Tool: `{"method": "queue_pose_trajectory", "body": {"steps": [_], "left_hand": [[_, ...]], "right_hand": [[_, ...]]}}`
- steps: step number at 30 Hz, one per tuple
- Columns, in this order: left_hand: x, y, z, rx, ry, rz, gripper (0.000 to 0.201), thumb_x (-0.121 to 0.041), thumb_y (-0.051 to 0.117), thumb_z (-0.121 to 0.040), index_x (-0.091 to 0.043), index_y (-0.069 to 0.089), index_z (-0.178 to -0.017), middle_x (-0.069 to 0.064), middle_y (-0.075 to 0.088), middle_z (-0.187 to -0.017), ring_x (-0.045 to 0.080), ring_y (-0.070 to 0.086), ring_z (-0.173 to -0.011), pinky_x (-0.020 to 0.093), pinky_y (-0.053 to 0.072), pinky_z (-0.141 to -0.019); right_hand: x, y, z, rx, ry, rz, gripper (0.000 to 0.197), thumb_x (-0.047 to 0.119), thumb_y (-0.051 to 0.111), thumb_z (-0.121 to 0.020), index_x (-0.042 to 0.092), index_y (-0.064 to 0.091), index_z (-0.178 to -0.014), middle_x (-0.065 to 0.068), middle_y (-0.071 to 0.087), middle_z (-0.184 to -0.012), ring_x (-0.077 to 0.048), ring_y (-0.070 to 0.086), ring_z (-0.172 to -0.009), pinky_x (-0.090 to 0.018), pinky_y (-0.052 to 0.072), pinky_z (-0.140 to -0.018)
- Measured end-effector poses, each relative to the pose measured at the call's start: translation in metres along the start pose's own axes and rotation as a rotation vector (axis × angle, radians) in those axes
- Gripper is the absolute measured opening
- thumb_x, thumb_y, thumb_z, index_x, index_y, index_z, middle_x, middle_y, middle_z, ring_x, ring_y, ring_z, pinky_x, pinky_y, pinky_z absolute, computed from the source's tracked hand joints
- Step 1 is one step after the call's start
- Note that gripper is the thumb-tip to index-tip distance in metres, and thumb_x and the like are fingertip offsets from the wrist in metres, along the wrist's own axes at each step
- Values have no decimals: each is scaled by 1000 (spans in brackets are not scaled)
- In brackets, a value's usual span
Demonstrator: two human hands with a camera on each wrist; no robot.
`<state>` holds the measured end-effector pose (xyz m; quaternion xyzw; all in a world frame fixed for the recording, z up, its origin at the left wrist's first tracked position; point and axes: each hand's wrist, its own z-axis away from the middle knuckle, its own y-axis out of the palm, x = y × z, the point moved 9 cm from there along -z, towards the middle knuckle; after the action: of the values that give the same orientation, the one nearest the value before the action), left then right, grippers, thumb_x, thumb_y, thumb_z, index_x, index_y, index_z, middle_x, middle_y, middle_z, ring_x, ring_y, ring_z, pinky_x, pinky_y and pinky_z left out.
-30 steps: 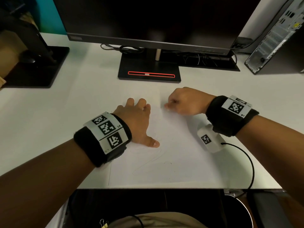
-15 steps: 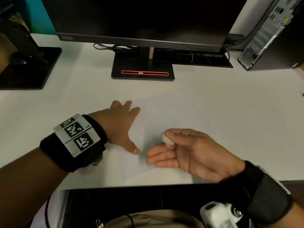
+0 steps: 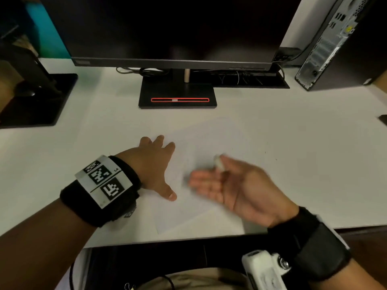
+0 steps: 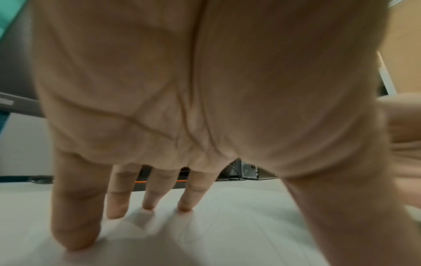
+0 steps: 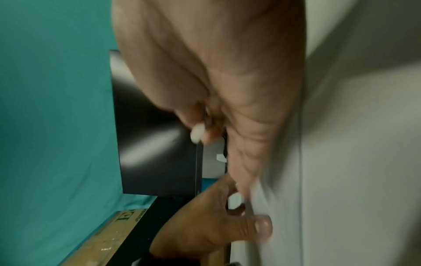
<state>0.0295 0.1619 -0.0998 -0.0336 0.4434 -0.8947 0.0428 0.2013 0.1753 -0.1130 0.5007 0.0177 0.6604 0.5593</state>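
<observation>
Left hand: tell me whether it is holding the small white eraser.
No: the left hand lies flat, fingers spread, on the paper, while the right hand pinches the small white eraser.

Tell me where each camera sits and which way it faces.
Head: on the person's head, facing down at the desk; shows left hand flat on paper, right hand.
Left wrist: at that wrist, facing along the palm to fingers pressing the paper.
Right wrist: at that wrist, facing along the hand to the pinched white eraser.
Shared: head and right wrist show eraser and monitor.
</observation>
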Motion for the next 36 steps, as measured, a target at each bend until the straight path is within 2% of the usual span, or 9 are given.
{"method": "queue_pose_trajectory", "body": {"steps": [3,9,13,16,19,23,27,31,36], "left_hand": [[0,2,1,12,0,13,137,-70,78,-63,-20,-6,-157,5,-11,-164,33,-2,-149,51,32,-114],[-3,1,4,19,8,-9,137,-72,77,-64,-18,-8,-157,7,-11,-164,34,-2,-149,53,32,-114],[-9,2,6,18,29,-16,140,-72,77,-63,-12,-10,-156,8,-13,-165,34,-2,-149,52,32,-114],[-15,4,7,11,45,-24,141,-73,76,-63,-10,-8,-156,8,-14,-165,33,-1,-149,51,33,-114],[-14,5,12,9,52,3,137,-73,75,-65,-8,-5,-156,7,-15,-164,32,-2,-149,51,33,-114],[-15,5,13,9,59,1,139,-72,75,-66,-9,-9,-156,7,-16,-164,32,-4,-150,51,31,-115],[-16,3,13,3,57,10,138,-71,76,-65,-10,-8,-156,6,-12,-164,32,1,-149,50,34,-113],[-18,5,14,-7,71,7,139,-70,77,-65,-9,-8,-155,5,-8,-164,32,3,-148,49,36,-112],[-20,8,18,-19,89,41,138,-71,77,-64,-10,-8,-155,2,-6,-164,31,2,-148,50,38,-110]], "right_hand": [[-8,-19,-2,-88,123,66,44,29,42,-106,-3,66,-88,-33,67,-120,-44,69,-111,-48,57,-95],[89,-93,17,-485,-517,-323,29,24,47,-106,13,55,-79,-22,62,-112,-32,70,-93,-42,59,-94],[14,-14,2,-35,-76,-36,26,23,51,-99,6,63,-83,-33,66,-116,-42,69,-105,-48,55,-98],[-6,-16,-5,-41,120,89,47,29,43,-106,-5,69,-88,-34,66,-123,-43,69,-111,-47,55,-97],[53,-75,-15,-306,-155,-169,57,29,39,-107,7,67,-63,-28,67,-112,-36,73,-97,-43,58,-88],[94,-109,9,-448,-465,-354,37,27,45,-105,14,52,-72,-22,65,-118,-35,71,-110,-39,62,-86],[33,-31,-2,-100,-135,-219,36,28,53,-95,9,65,-67,-28,71,-105,-38,73,-97,-43,59,-94],[-7,-8,-5,-12,173,123,54,30,42,-106,-1,74,-76,-34,65,-124,-43,65,-118,-49,49,-107],[83,-80,-11,-516,-383,-215,27,19,40,-107,14,56,-85,-19,65,-104,-30,72,-88,-37,62,-79]]}}
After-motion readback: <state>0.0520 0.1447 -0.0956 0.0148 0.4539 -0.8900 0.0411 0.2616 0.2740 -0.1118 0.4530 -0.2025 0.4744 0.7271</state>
